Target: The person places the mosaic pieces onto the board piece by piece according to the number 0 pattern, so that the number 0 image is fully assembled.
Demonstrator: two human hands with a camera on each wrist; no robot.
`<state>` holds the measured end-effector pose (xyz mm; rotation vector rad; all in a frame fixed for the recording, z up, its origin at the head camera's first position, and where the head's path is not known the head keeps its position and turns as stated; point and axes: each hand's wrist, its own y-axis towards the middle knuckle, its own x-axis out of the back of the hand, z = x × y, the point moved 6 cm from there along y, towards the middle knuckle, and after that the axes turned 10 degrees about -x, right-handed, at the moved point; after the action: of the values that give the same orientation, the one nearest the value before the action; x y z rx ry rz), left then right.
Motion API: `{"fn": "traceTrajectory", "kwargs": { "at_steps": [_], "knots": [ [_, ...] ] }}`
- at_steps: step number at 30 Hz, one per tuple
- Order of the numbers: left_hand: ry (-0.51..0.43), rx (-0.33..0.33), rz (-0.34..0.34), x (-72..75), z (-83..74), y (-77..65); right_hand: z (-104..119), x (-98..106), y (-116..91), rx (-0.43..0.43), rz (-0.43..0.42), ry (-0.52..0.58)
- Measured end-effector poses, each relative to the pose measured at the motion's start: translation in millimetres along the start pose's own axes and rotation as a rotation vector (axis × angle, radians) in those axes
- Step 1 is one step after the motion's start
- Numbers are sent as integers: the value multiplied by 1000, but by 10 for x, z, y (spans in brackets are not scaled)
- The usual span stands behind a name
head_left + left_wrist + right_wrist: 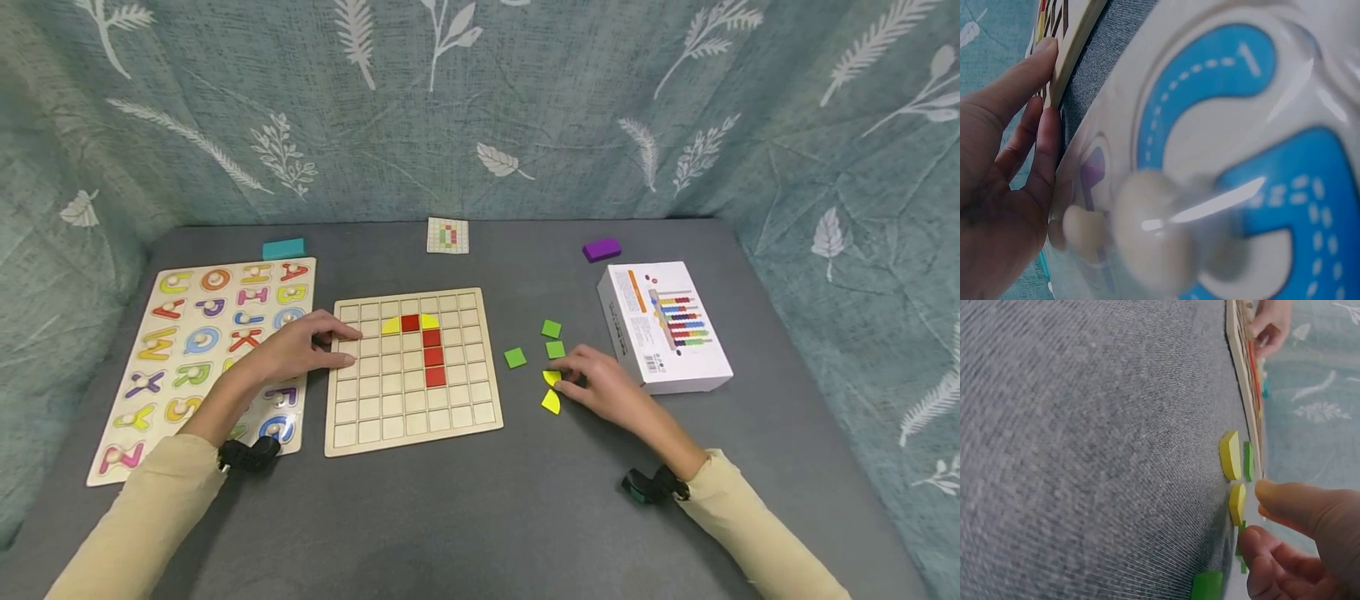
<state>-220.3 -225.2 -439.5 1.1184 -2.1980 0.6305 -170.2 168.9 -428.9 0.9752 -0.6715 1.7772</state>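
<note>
My left hand (311, 343) rests at the left edge of a wooden grid board (372, 432), thumb and forefinger over its face. In the left wrist view, the thumb (1038, 62) touches the board (1079, 47). Red squares (434, 356) and two yellow quarter-round pieces (391, 325) sit in the board's cells. My right hand (603, 387) hovers at a loose yellow quarter-round piece (551, 377). The right wrist view shows this piece (1237, 505) just beyond the parted thumb and finger. A second yellow piece (551, 402) lies nearer me, and green squares (554, 349) lie beside them.
An alphabet peg puzzle (167, 325) lies left, under my left forearm. A white abacus box (675, 325) stands right. At the back are a pattern card (447, 236), a teal block (283, 249) and a purple block (602, 250). A patterned curtain (480, 108) hangs behind.
</note>
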Motion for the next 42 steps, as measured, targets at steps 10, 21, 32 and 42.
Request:
{"fn": "traceTrajectory", "kwargs": {
  "at_steps": [10,21,32,42],
  "knots": [
    [8,6,0,8,-29,2,27,-21,27,39,-5,-88],
    [14,1,-2,-2,-31,20,155,-29,92,41,6,-142],
    [33,-5,0,-7,2,11,184,-30,117,24,39,-154],
    [26,-16,-4,-11,8,16,171,-36,134,14,42,-147]
  ]
}}
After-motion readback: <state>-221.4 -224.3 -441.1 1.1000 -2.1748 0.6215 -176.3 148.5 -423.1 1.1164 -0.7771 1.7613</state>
